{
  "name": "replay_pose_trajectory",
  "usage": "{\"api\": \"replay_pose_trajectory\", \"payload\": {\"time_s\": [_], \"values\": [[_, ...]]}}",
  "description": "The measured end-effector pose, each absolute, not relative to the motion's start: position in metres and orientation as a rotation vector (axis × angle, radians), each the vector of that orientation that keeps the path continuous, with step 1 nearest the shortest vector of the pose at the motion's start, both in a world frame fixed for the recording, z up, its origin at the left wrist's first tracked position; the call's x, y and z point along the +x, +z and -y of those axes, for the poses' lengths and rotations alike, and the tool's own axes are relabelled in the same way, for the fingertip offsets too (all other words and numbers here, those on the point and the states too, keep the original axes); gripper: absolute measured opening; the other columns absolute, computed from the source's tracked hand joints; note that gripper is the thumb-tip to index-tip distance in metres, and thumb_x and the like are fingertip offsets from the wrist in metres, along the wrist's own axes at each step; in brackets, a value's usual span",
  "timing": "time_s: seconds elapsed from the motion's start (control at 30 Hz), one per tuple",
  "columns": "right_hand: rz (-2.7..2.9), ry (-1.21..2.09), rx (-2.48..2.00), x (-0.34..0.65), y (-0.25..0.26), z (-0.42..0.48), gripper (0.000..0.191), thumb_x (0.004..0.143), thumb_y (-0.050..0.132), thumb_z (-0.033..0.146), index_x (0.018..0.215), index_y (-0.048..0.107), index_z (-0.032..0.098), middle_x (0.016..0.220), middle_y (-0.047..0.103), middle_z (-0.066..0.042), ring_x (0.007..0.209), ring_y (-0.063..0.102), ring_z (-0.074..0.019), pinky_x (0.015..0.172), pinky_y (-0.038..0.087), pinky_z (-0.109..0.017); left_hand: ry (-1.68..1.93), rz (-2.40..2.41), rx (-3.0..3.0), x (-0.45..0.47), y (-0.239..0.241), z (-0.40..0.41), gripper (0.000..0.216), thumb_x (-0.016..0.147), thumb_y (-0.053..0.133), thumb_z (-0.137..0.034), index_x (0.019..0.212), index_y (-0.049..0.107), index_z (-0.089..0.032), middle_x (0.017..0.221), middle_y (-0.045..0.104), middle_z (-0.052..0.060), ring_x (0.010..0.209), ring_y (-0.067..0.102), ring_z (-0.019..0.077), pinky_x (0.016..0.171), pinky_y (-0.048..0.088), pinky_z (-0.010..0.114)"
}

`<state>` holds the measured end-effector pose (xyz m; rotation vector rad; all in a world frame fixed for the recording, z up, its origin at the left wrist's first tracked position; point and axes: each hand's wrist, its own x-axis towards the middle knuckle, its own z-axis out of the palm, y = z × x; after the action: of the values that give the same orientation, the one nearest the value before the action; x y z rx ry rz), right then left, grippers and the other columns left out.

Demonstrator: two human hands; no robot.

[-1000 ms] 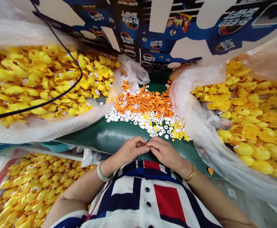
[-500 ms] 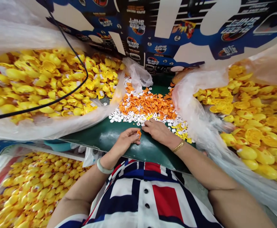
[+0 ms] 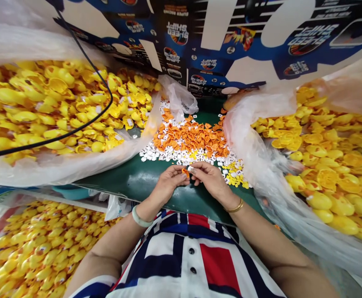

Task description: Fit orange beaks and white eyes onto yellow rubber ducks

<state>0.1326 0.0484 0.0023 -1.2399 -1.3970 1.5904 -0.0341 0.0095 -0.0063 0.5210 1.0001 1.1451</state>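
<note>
My left hand (image 3: 168, 182) pinches a small orange plastic piece (image 3: 185, 171) between thumb and fingers, above the near part of the green tabletop (image 3: 121, 176). Close against it, my right hand (image 3: 210, 178) grips a small white piece (image 3: 190, 169) at its fingertips, and the two pieces touch or nearly touch. Just beyond my hands lies a heap of curved orange pieces (image 3: 193, 138). Small white pieces (image 3: 151, 153) with dark marks are scattered around that heap, with small yellow pieces (image 3: 236, 176) at its right front.
Plastic-lined piles of yellow shells stand left (image 3: 44, 103) and right (image 3: 332, 165). Below left is a heap of yellow duck-like parts (image 3: 44, 244). A black cable (image 3: 75, 130) crosses the left side. A printed cardboard sheet (image 3: 208, 41) rises behind the table.
My right hand has come back from the edge of the white pieces with a white piece. It now meets my left hand, which still holds the orange piece.
</note>
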Motion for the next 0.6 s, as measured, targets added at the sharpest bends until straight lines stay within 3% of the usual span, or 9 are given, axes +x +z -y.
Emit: {"api": "replay_pose_trajectory", "payload": {"time_s": [0.17,0.33,0.47,0.6], "values": [[1.122,1.649,-1.186,0.124,-0.004,-0.04,0.028,0.076,0.075,0.042,0.09,0.072,0.018,0.067,0.063,0.003,0.049,0.046,-0.0065,0.042,0.036,-0.019,1.175,-0.987,0.539,-0.025,-0.01,-0.008,0.039,0.067,0.084,-0.028,0.098,0.065,-0.015,0.079,0.071,0.002,0.069,0.069,0.0128,0.073,0.058,0.028],[0.973,1.645,-1.187,0.118,-0.016,-0.034,0.028,0.075,0.075,0.042,0.089,0.069,0.019,0.06,0.058,0.005,0.046,0.045,-0.0071,0.04,0.034,-0.019,1.234,-1.027,0.582,-0.02,-0.011,-0.003,0.033,0.069,0.082,-0.028,0.096,0.067,-0.016,0.08,0.071,0.001,0.069,0.068,0.0123,0.072,0.057,0.028],[1.116,1.534,-1.251,0.118,-0.019,-0.028,0.026,0.082,0.069,0.044,0.091,0.068,0.02,0.054,0.053,0.007,0.041,0.044,-0.0073,0.04,0.036,-0.02,1.308,-1.139,0.778,-0.02,-0.006,0.002,0.028,0.072,0.08,-0.027,0.094,0.068,-0.016,0.079,0.073,0.001,0.07,0.066,0.0119,0.072,0.054,0.026],[1.393,1.339,-1.276,0.125,-0.011,-0.025,0.025,0.091,0.06,0.045,0.097,0.068,0.022,0.075,0.061,0.001,0.051,0.053,-0.0097,0.044,0.044,-0.023,1.26,-1.131,0.797,-0.024,-0.003,-0.001,0.027,0.071,0.081,-0.028,0.092,0.069,-0.016,0.076,0.073,0.002,0.068,0.066,0.0126,0.069,0.053,0.026]]}}
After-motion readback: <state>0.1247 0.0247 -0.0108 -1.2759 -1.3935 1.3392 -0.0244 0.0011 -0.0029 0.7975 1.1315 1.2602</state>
